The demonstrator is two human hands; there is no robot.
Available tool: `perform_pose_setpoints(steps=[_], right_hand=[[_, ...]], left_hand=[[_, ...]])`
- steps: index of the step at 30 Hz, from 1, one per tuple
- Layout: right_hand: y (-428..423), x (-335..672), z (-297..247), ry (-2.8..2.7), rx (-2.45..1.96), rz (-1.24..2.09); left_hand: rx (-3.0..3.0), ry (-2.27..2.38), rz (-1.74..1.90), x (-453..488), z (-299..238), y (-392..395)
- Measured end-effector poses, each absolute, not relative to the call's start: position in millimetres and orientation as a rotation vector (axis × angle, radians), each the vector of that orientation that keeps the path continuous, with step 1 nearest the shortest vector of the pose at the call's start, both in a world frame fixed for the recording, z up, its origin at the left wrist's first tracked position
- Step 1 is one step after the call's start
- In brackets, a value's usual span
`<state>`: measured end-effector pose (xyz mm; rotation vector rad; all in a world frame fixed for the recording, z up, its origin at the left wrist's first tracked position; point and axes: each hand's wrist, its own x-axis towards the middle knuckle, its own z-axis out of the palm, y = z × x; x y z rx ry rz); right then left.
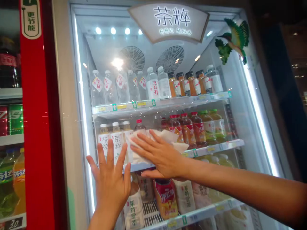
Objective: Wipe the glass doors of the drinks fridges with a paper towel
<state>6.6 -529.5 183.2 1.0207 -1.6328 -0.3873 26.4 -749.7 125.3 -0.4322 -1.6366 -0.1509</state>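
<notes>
A glass-fronted drinks fridge (148,57) fills most of the view, lit from inside. My right hand (160,155) lies flat over a white cloth (176,137) and presses it against the glass at about the middle shelf. The cloth's edges stick out above and to the right of my fingers. To the left and a little lower, my left hand (111,177) has its fingers spread wide and holds nothing; it is up at the glass, though firm contact cannot be made out. White-capped tea bottles (117,140) show behind the glass above my left fingers.
Clear water bottles (153,84) line the top shelf. Red-capped bottles (188,129) stand on the middle shelf, and a large iced-tea bottle (166,198) below. A fan-shaped sign (169,24) juts at the top; a bird decoration (236,38) is at upper right. A red-framed fridge (35,127) adjoins at left.
</notes>
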Motion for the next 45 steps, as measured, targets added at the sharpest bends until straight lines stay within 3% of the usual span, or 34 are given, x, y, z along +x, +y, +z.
perform_pose_setpoints(steps=[4, 9, 15, 20, 26, 32, 37, 42, 45], right_hand=[[-519.2, 9.5, 217.5, -1.632, 0.807, -0.268], [-495.5, 10.8, 225.9, -1.634, 1.011, -0.519], [-447.4, 3.6, 264.2, -1.609, 0.701, -0.34], [-396.9, 9.2, 253.3, -1.632, 1.027, -0.636], [-295.9, 2.5, 280.7, -1.615, 0.668, -0.339], [-227.3, 5.5, 254.1, -1.642, 0.972, -0.612], [-165.4, -1.1, 269.0, -1.586, 0.637, -0.318], [-125.7, -0.5, 272.0, -1.67, 0.843, -0.526], [-109.8, -1.4, 283.4, -1.636, 0.631, -0.373]], left_hand=[[-0.462, -1.58, -0.125, 23.2, 146.0, -745.1], [-0.551, -1.492, -0.072, 22.4, 170.1, -735.2], [-0.558, -1.436, -0.056, 20.9, 201.5, -694.5], [-0.615, -1.42, -0.081, 23.1, 217.9, -638.5], [-0.671, -1.376, -0.05, 25.2, 226.4, -567.5], [-0.707, -1.365, -0.046, 23.3, 227.1, -499.0], [-0.73, -1.326, -0.038, 18.9, 228.8, -441.1], [-0.731, -1.346, -0.043, 13.8, 224.9, -406.1], [-0.701, -1.359, -0.008, 11.3, 224.1, -400.1]])
